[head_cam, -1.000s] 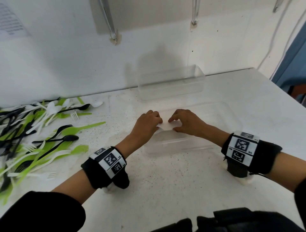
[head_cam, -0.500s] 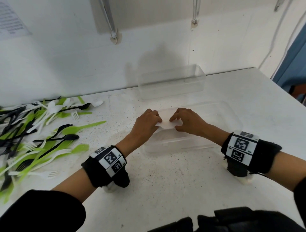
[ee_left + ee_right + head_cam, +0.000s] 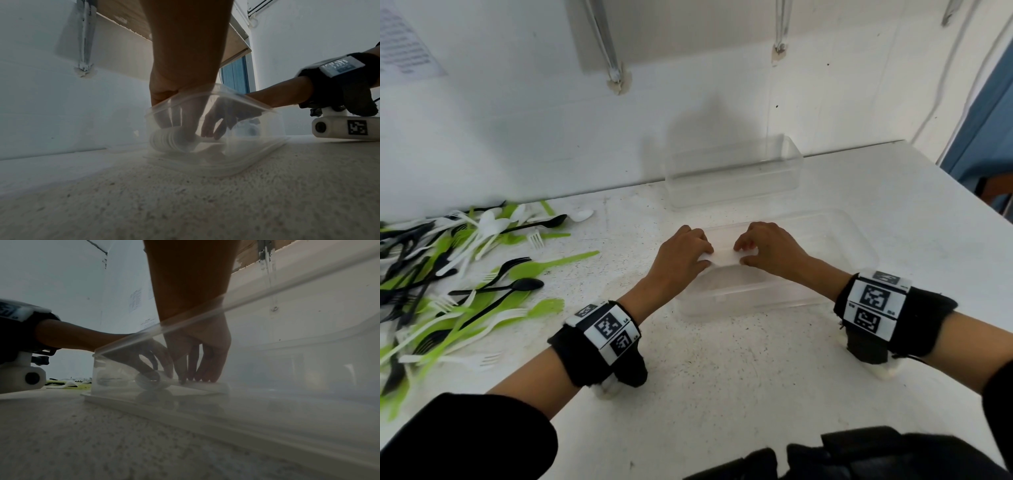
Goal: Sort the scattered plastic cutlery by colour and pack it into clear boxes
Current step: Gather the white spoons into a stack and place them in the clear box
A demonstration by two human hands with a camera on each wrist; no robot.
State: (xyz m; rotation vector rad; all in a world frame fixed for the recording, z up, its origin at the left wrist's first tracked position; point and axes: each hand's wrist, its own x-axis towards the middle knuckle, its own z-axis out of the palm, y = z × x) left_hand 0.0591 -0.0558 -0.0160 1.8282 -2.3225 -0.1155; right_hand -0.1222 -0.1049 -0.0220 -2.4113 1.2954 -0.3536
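Little has shifted since a moment ago: both hands stay inside the near clear box (image 3: 859,240). The left hand (image 3: 683,251) and right hand (image 3: 770,248) pinch a stack of white cutlery (image 3: 724,257) on its floor.

text: I am finding nothing readable | paper sheet (image 3: 405,51) on the wall is showing printed lines, too blurred | wristbands (image 3: 607,329) on my wrists are carrying only black-and-white square code markers and tiny unreadable characters
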